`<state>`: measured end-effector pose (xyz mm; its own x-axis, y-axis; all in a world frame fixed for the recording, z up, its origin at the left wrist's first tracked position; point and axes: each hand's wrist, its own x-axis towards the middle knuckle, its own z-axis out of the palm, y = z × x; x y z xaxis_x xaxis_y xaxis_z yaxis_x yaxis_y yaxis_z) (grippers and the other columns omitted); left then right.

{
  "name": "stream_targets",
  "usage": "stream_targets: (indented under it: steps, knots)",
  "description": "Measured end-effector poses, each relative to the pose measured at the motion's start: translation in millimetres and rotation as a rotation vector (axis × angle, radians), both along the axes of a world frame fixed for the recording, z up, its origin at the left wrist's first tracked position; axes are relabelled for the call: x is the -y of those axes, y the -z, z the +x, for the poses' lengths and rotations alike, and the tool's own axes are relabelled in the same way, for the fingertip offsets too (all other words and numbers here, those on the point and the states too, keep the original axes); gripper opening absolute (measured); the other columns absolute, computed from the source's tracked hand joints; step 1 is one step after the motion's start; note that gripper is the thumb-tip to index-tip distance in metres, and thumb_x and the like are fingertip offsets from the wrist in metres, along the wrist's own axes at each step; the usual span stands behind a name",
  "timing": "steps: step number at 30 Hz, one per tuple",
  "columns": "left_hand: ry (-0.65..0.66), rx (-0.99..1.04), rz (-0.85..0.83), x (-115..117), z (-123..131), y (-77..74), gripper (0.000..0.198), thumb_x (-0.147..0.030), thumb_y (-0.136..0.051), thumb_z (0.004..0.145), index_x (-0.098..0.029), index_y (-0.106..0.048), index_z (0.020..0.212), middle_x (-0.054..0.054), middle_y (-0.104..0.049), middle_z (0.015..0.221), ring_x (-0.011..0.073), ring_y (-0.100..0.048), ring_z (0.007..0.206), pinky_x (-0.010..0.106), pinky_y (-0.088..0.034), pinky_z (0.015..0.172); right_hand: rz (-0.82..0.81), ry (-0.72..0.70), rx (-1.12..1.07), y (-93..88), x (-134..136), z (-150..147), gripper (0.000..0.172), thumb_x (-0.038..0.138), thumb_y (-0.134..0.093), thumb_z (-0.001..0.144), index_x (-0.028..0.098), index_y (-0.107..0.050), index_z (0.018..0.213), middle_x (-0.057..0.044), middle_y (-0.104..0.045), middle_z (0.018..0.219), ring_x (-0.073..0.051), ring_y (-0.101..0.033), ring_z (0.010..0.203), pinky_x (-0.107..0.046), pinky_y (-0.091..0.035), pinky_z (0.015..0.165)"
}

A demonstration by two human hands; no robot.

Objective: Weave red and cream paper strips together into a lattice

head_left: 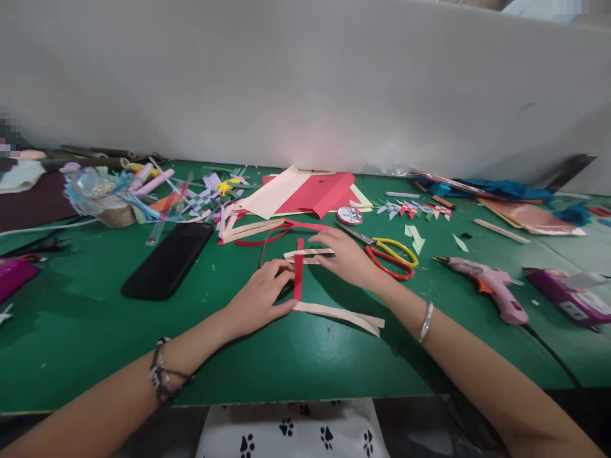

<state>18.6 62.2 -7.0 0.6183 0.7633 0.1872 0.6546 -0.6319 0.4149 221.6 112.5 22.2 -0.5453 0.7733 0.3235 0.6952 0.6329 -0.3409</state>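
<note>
Paper strips lie interlaced on the green tabletop between my two hands. My left hand (262, 294) rests at the left of a red paper strip (298, 278), thumb and fingertips pressing at its edge, where a folded cream paper strip (341, 312) meets its near end. That cream strip's two tails spread to the right. Farther back, another folded cream strip (305, 256) crosses the red one. Its right end is between the curled fingers of my right hand (346, 256); the fingertips are partly hidden. Scissors (391, 254) with red and yellow handles lie just beyond my right hand.
A black phone (169, 261) lies to the left. At right are a pink glue gun (491, 283) with its cord and a purple box-like item (568, 296). Red paper sheets (319, 191), a round tin (350, 215) and woven paper pieces (415, 210) line the back, before a grey panel (305, 83).
</note>
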Motion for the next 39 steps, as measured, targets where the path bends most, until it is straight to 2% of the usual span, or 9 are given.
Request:
stream_targets:
  steps: [4, 8, 13, 19, 24, 29, 31, 36, 39]
  knots:
    - [-0.007, 0.011, -0.012, 0.0, -0.4, 0.7, 0.023, -0.028, -0.051, 0.079, -0.017, -0.048, 0.099, 0.010, -0.044, 0.111, 0.0246, -0.043, 0.108, 0.041, -0.037, 0.092, -0.076, -0.096, 0.085, 15.3, -0.1, -12.8, 0.020, 0.016, -0.052, 0.079, 0.017, -0.061, 0.096, -0.008, -0.060, 0.097, -0.020, -0.052, 0.093, -0.034, -0.042, 0.080]
    - [-0.020, 0.022, -0.024, 1.1, 0.0, -1.1, 0.032, -0.028, -0.050, 0.080, -0.016, -0.045, 0.109, 0.012, -0.040, 0.120, 0.0258, -0.037, 0.116, 0.043, -0.034, 0.096, -0.066, -0.171, 0.071, 18.7, -0.2, -12.0, 0.019, 0.014, -0.048, 0.081, 0.017, -0.064, 0.091, -0.007, -0.062, 0.096, -0.018, -0.053, 0.094, -0.033, -0.041, 0.081]
    - [-0.025, 0.026, -0.031, 1.2, 0.7, -1.4, 0.045, -0.030, -0.048, 0.080, -0.020, -0.036, 0.122, 0.011, -0.034, 0.130, 0.0255, -0.032, 0.122, 0.044, -0.031, 0.099, -0.067, -0.143, 0.041, 18.7, 4.7, -9.7, 0.020, 0.013, -0.050, 0.080, 0.017, -0.062, 0.095, -0.008, -0.061, 0.096, -0.019, -0.052, 0.092, -0.033, -0.041, 0.081]
    - [-0.066, 0.016, -0.019, 0.7, 1.3, 0.3, 0.047, -0.034, -0.049, 0.079, -0.015, -0.038, 0.121, 0.012, -0.043, 0.124, 0.0264, -0.036, 0.117, 0.045, -0.032, 0.097, -0.048, -0.079, 0.018, 21.8, 7.4, -11.0, 0.024, 0.013, -0.053, 0.077, 0.017, -0.059, 0.100, -0.009, -0.058, 0.098, -0.020, -0.050, 0.091, -0.036, -0.041, 0.082]
    - [-0.104, 0.000, -0.035, 0.5, 1.6, 0.0, 0.052, -0.035, -0.052, 0.077, -0.010, -0.039, 0.121, 0.014, -0.044, 0.124, 0.0268, -0.037, 0.117, 0.043, -0.031, 0.098, -0.043, -0.114, 0.049, 22.5, 4.8, -10.6, 0.016, 0.014, -0.050, 0.080, 0.016, -0.063, 0.090, -0.008, -0.058, 0.093, -0.017, -0.051, 0.086, -0.032, -0.042, 0.080]
    - [-0.159, -0.030, -0.019, -0.1, 0.8, -0.5, 0.055, -0.040, -0.053, 0.075, -0.011, -0.040, 0.120, 0.014, -0.045, 0.122, 0.0275, -0.040, 0.114, 0.044, -0.033, 0.096, -0.047, -0.163, 0.077, 18.5, 9.9, -8.1, 0.021, 0.013, -0.046, 0.082, 0.018, -0.062, 0.095, -0.007, -0.059, 0.095, -0.017, -0.051, 0.090, -0.033, -0.041, 0.082]
    - [-0.160, -0.039, -0.003, 0.0, 0.6, -0.5, 0.053, -0.041, -0.053, 0.075, -0.012, -0.041, 0.119, 0.014, -0.046, 0.120, 0.0276, -0.042, 0.112, 0.044, -0.034, 0.094, -0.065, -0.117, 0.090, 16.1, 12.9, -7.1, 0.021, 0.014, -0.047, 0.082, 0.017, -0.060, 0.099, -0.007, -0.059, 0.097, -0.018, -0.051, 0.091, -0.032, -0.042, 0.081]
    - [-0.154, -0.043, 0.010, 0.2, 0.4, -0.2, 0.050, -0.039, -0.052, 0.075, -0.011, -0.042, 0.116, 0.014, -0.048, 0.116, 0.0276, -0.043, 0.109, 0.044, -0.036, 0.092, -0.104, 0.131, 0.185, 5.5, 16.7, -8.7, 0.024, 0.025, -0.046, 0.083, 0.011, -0.058, 0.099, -0.011, -0.057, 0.095, -0.021, -0.051, 0.091, -0.032, -0.041, 0.076]
    - [-0.146, -0.024, 0.017, 0.2, 0.2, 0.0, 0.049, -0.040, -0.052, 0.075, -0.012, -0.042, 0.114, 0.013, -0.048, 0.116, 0.0273, -0.043, 0.110, 0.044, -0.035, 0.092, -0.136, 0.176, 0.325, -3.6, 18.8, -12.3, 0.022, 0.025, -0.047, 0.082, 0.013, -0.058, 0.097, -0.010, -0.057, 0.094, -0.021, -0.053, 0.088, -0.030, -0.039, 0.072]
